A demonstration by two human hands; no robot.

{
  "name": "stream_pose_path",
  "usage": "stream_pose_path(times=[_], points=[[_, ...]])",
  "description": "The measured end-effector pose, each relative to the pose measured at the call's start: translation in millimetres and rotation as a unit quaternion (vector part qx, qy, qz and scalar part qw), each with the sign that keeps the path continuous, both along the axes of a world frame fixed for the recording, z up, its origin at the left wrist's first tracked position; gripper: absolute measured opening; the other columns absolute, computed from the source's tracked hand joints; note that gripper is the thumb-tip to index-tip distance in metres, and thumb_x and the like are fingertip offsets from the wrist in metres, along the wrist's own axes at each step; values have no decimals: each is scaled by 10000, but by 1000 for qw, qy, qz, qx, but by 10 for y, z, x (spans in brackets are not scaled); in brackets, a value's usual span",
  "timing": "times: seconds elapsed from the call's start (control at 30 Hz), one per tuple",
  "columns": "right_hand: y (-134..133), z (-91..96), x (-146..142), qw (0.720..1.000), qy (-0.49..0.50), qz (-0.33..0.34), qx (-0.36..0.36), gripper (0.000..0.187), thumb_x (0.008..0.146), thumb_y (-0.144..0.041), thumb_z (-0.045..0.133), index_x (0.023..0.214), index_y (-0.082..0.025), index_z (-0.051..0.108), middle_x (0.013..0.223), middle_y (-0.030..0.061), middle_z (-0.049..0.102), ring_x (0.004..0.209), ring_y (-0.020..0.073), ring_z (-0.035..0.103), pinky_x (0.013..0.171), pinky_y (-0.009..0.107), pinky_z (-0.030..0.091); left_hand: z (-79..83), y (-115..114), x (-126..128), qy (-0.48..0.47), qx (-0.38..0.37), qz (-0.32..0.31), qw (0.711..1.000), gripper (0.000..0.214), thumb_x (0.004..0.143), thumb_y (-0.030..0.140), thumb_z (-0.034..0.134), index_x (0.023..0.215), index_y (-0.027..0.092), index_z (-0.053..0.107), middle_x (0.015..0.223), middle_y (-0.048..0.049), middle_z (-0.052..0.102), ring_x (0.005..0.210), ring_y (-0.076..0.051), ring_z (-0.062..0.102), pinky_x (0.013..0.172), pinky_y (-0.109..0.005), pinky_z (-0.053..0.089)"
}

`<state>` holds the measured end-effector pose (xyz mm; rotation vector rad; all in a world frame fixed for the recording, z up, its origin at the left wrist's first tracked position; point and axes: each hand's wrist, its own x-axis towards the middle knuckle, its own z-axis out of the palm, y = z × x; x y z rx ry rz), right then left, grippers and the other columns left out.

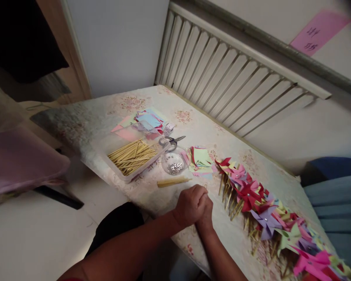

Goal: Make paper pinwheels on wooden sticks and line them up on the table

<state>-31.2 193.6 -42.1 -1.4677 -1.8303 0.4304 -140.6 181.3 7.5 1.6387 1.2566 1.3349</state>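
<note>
While near pinwheels [249, 195], hands [190, 205] together (clasped).

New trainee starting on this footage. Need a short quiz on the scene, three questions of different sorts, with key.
1. What fills the open plastic box?
a) pinwheels
b) sticks
c) paper squares

2. True or false: the left hand and the right hand are touching each other.

3. Fill the gap: near the bowl of small shiny pieces lies a pair of ____.

Key
1. b
2. True
3. scissors
</note>
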Motion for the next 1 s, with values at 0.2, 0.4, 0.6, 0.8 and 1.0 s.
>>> stream_pose_path(times=[0.2, 0.4, 0.6, 0.8, 1.0], points=[[-69, 124, 169, 992, 114, -44, -39, 225, 833, -288, 485, 810, -190, 686, 778, 29, 704, 743, 181, 623, 713, 288, 501, -138, 206, 66, -42, -166, -7, 985, 128, 771, 119, 485, 675, 195, 522, 667, 11, 573, 675, -138, 526, 650, -259, 399], [472, 354, 331, 977, 171, -119, -51, 239, 755, -329, 523, 842, -169, 679, 705, 19, 690, 500, 149, 542, 518, 267, 440, -201, 338, 119, -158, -305, -52, 938, 90, 790, 193, 497, 703, 182, 519, 632, 32, 553, 540, -103, 502, 535, -235, 369], [1020, 523, 353, 995, -50, -55, 74, 211, 827, -219, 495, 871, -175, 696, 833, 61, 708, 781, 205, 625, 770, 320, 472, -184, 397, 141, -219, -347, -71, 909, 68, 766, 226, 529, 724, 176, 511, 641, 32, 561, 503, -85, 480, 520, -228, 363], [1339, 529, 244, 955, -278, 27, 96, 251, 864, -130, 532, 1070, -178, 668, 1039, 115, 685, 1003, 253, 555, 906, 352, 410, -176, 435, 135, -223, -354, -73, 905, 82, 757, 247, 540, 727, 175, 513, 654, 30, 560, 522, -82, 485, 526, -223, 366], [1509, 405, 172, 941, -329, 19, 80, 238, 873, -132, 538, 1077, -177, 653, 1051, 110, 670, 997, 255, 513, 878, 341, 372, -202, 435, 132, -231, -345, -84, 906, 79, 765, 233, 522, 713, 176, 506, 658, 26, 557, 541, -88, 497, 540, -229, 364]])
